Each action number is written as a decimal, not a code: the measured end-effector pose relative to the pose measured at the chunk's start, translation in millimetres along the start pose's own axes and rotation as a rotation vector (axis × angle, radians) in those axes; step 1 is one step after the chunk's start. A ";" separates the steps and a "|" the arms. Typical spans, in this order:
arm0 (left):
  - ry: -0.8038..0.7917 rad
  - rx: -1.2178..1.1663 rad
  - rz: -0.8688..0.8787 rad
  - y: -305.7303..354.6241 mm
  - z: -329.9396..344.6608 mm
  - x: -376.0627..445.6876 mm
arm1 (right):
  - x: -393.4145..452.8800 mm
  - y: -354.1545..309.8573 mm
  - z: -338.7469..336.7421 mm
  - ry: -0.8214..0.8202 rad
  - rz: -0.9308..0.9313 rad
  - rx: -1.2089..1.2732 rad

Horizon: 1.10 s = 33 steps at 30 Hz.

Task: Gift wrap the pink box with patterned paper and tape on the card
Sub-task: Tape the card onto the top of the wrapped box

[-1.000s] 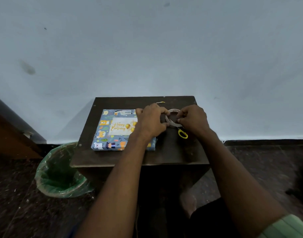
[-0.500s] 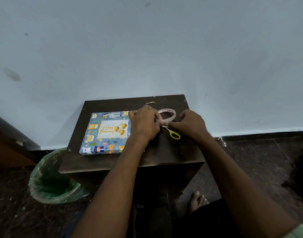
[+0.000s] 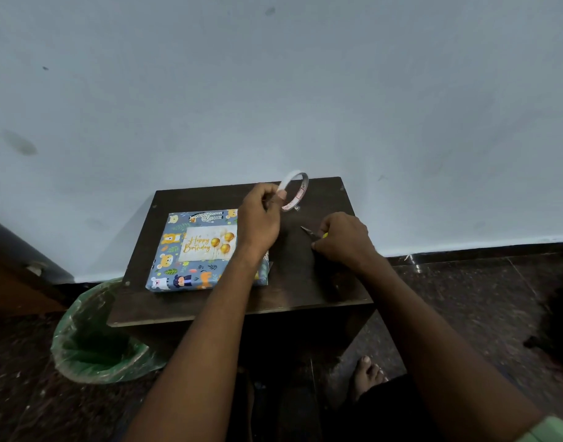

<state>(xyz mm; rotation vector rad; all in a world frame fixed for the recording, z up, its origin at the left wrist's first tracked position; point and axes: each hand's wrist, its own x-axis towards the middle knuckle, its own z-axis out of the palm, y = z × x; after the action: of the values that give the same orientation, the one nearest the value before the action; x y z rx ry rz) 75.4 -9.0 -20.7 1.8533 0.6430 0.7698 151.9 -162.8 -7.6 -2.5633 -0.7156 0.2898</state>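
The wrapped box (image 3: 206,250), covered in blue animal-patterned paper, lies on the left part of the dark wooden surface (image 3: 305,282), with a "Happy Birthday" card (image 3: 206,244) on its top face. The left hand (image 3: 261,215) pinches a nearly spent tape roll (image 3: 294,189), raised above the surface. The right hand (image 3: 344,240) grips yellow-handled scissors (image 3: 312,233), blades pointing toward the tape. A green-lined bin (image 3: 95,339) stands on the floor at left.

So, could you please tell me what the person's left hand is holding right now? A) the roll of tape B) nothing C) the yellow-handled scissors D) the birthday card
A: the left hand pinches the roll of tape, lifted above the table, while the right hand grips the scissors.
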 end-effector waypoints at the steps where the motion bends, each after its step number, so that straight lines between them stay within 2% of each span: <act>1: 0.008 -0.078 -0.037 -0.9 -0.6 1.0 | 0.2 0.2 -0.4 0.006 0.013 0.014; 3: -0.001 -0.190 -0.103 0.0 -2.2 1.1 | 1.1 -0.4 -5.6 0.014 0.060 0.082; 5: -0.015 -0.206 -0.105 0.6 -4.7 1.4 | 3.6 -0.3 -11.6 -0.017 0.127 0.225; 8: -0.034 -0.181 -0.058 3.6 -8.7 0.4 | 4.1 -5.3 -16.8 -0.087 0.287 0.635; 10: -0.038 -0.148 -0.026 3.5 -10.7 0.7 | 4.1 -10.4 -21.8 -0.070 0.395 0.944; 14: -0.032 -0.172 -0.050 3.3 -12.3 1.5 | 7.6 -12.9 -26.2 -0.088 0.393 1.248; 18: 0.014 -0.205 -0.132 6.8 -10.7 2.5 | 4.7 -19.3 -15.2 -0.205 0.326 1.347; 21: 0.026 -0.220 -0.149 6.4 -9.9 4.4 | 5.8 -24.5 -5.6 -0.224 0.325 1.374; 26: -0.004 -0.295 -0.141 7.9 -7.1 0.2 | 5.2 -28.9 9.6 -0.023 0.374 1.315; 31: -0.004 -0.372 -0.149 13.5 -4.9 -1.7 | 1.0 -33.1 17.4 0.225 0.322 1.273; 33: 0.006 -0.410 -0.173 15.5 -5.3 -3.0 | 0.2 -35.6 18.7 0.271 0.291 1.268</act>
<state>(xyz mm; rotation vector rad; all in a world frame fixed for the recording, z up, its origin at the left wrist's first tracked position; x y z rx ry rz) 70.8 -13.8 -5.4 1.4038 0.5894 0.7308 130.6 -128.6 -6.7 -1.4135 0.0262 0.3277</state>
